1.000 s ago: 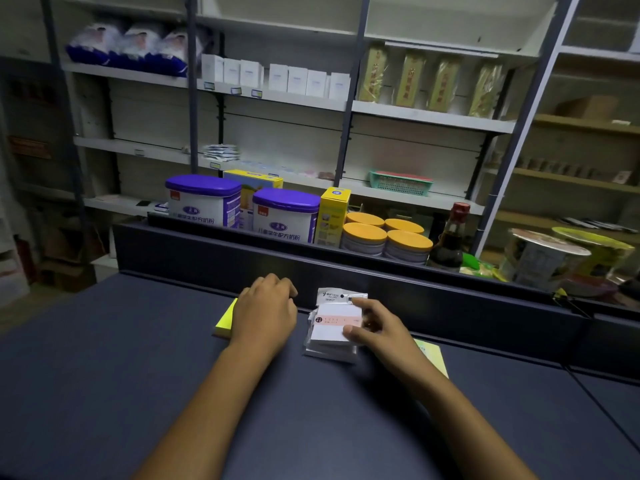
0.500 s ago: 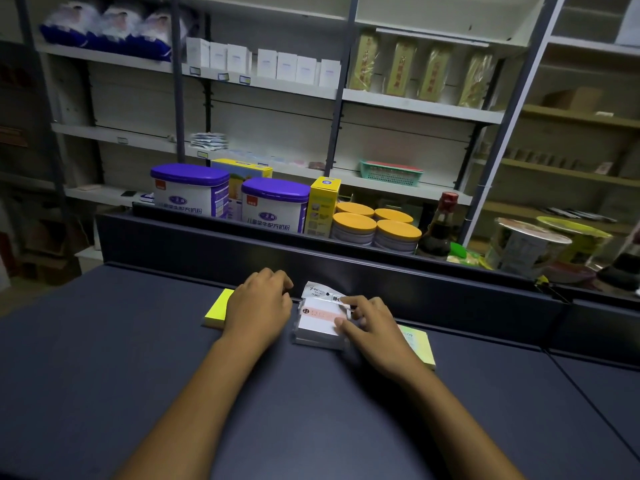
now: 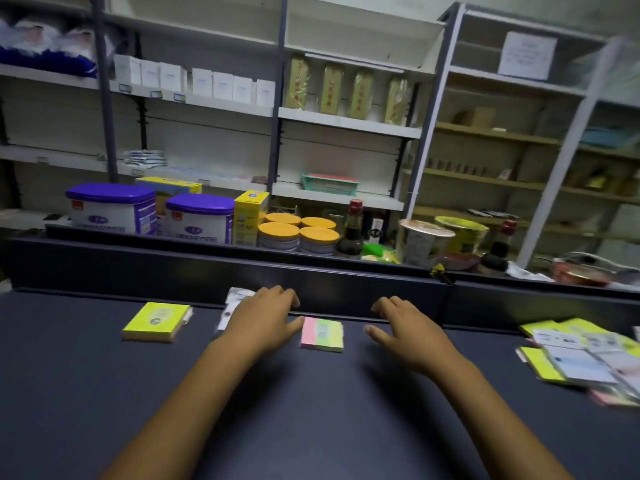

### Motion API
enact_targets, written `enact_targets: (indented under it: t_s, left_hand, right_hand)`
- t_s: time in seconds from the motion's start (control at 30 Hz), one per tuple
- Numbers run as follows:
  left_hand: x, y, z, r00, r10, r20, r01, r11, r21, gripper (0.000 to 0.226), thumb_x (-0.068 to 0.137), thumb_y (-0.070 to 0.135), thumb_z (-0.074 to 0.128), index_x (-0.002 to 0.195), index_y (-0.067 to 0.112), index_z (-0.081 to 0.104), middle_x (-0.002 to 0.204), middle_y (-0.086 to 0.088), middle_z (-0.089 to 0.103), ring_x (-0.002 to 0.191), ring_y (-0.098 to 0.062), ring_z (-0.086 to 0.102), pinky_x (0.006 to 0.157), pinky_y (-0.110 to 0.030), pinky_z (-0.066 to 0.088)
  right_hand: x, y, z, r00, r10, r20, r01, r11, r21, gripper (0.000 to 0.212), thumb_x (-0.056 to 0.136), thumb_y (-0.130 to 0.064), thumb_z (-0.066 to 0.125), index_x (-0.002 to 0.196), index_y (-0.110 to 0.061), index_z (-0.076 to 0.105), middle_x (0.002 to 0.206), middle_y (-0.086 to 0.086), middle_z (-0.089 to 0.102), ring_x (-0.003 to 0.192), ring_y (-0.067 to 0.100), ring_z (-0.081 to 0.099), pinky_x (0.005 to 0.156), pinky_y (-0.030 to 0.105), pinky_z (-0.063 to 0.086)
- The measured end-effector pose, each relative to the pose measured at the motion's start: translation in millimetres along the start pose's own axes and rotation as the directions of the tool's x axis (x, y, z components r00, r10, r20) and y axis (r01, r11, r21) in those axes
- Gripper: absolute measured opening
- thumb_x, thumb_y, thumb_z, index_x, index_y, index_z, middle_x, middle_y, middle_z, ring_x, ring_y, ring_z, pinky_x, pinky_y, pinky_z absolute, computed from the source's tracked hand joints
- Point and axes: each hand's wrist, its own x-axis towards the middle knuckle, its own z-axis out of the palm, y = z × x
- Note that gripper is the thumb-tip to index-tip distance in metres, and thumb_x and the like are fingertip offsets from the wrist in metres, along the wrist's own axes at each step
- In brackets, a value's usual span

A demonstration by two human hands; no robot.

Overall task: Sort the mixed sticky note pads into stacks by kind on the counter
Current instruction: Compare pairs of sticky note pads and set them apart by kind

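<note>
On the dark counter a yellow sticky note pad stack lies at the left. A white pad stack sits mostly hidden under my left hand, which rests over it with fingers spread. A pink and green pad lies just right of that hand. My right hand hovers open to the right of the pink and green pad, holding nothing. A mixed pile of yellow, white and pink pads lies at the far right.
A raised dark ledge runs along the counter's back. Behind it stand purple-lidded tubs, a yellow box, orange-lidded tins, a sauce bottle and noodle cups. Shelves fill the wall.
My right hand let go of the white pad and moved right, now open. My left hand shifted from the yellow stack to the white stack. The view swung right, showing the mixed pile.
</note>
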Motion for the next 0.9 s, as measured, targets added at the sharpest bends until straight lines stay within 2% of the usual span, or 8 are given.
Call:
enact_targets:
  t_s: [0.23, 0.6, 0.7, 0.9]
  left_hand:
    - [5.5, 122.7, 4.8, 0.989, 0.137, 0.059, -0.138, 0.990, 0.020, 0.044, 0.095, 0.050, 0.047, 0.132, 0.025, 0.050, 0.131, 0.002, 0.053, 0.121, -0.019, 0.050, 0.096, -0.037, 0.046]
    - [-7.8, 315.3, 44.0, 0.955, 0.287, 0.075, -0.281, 0.956, -0.086, 0.041, 0.096, 0.051, 0.047, 0.130, 0.028, 0.051, 0.128, 0.004, 0.054, 0.116, -0.018, 0.052, 0.094, -0.038, 0.049]
    - [-13.9, 356.5, 56.6, 0.948, 0.313, 0.065, -0.305, 0.946, -0.110, 0.040, 0.096, 0.050, 0.047, 0.129, 0.029, 0.051, 0.128, 0.005, 0.053, 0.117, -0.017, 0.052, 0.093, -0.036, 0.049]
    - [-17.7, 408.6, 71.4, 0.938, 0.342, 0.060, -0.334, 0.935, -0.117, 0.036, 0.095, 0.047, 0.048, 0.125, 0.028, 0.054, 0.124, 0.005, 0.055, 0.115, -0.017, 0.054, 0.090, -0.036, 0.049]
  right_hand:
    - [-78.5, 96.7, -44.2, 0.987, 0.162, 0.019, -0.159, 0.983, -0.094, 0.051, 0.096, -0.059, 0.045, 0.132, -0.022, 0.046, 0.127, -0.001, 0.051, 0.122, 0.019, 0.048, 0.095, 0.035, 0.047]
    - [-211.2, 237.6, -93.6, 0.940, 0.340, -0.011, -0.341, 0.939, -0.056, 0.049, 0.096, -0.058, 0.046, 0.132, -0.025, 0.046, 0.134, -0.002, 0.050, 0.124, 0.019, 0.047, 0.091, 0.035, 0.046]
    - [-239.5, 265.7, -102.5, 0.929, 0.370, -0.007, -0.369, 0.926, -0.076, 0.054, 0.097, -0.058, 0.045, 0.138, -0.023, 0.043, 0.134, 0.000, 0.049, 0.124, 0.021, 0.047, 0.093, 0.036, 0.045]
    - [-273.2, 304.8, -112.5, 0.909, 0.416, -0.024, -0.417, 0.906, -0.067, 0.047, 0.096, -0.058, 0.046, 0.127, -0.022, 0.046, 0.127, 0.001, 0.051, 0.118, 0.021, 0.050, 0.091, 0.037, 0.049]
